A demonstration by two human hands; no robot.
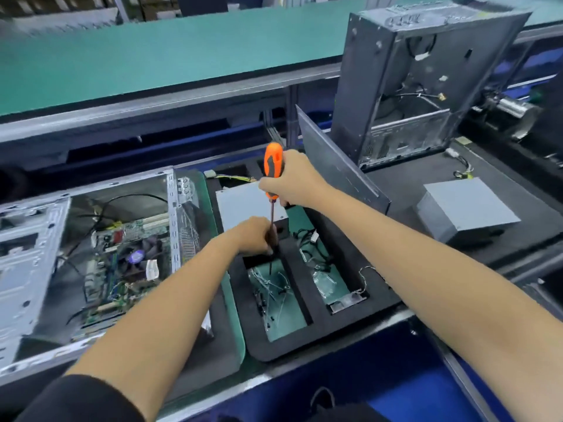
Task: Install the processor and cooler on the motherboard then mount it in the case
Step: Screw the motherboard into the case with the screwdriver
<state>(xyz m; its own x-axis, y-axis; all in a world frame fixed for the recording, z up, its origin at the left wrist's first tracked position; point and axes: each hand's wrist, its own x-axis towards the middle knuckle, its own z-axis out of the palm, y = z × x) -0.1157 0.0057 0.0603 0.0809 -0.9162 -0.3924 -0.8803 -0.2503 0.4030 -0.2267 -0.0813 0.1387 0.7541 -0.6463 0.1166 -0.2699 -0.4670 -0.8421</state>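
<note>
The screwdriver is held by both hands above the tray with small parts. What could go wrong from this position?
1. The left hand pinches the shaft of the screwdriver close to the tip; a slip of the right hand on the handle could jab its fingers.
2. The tip points into the foam tray compartment of loose screws and wires; it may snag a wire and scatter parts.
3. A dropped screw could land on the motherboard in the open case beside it.

My own two arms, both bare from hand to above the elbow; left arm (158, 303) with a black sleeve (82, 400) bunched at its upper end; right arm (426, 263) unsleeved.
</note>
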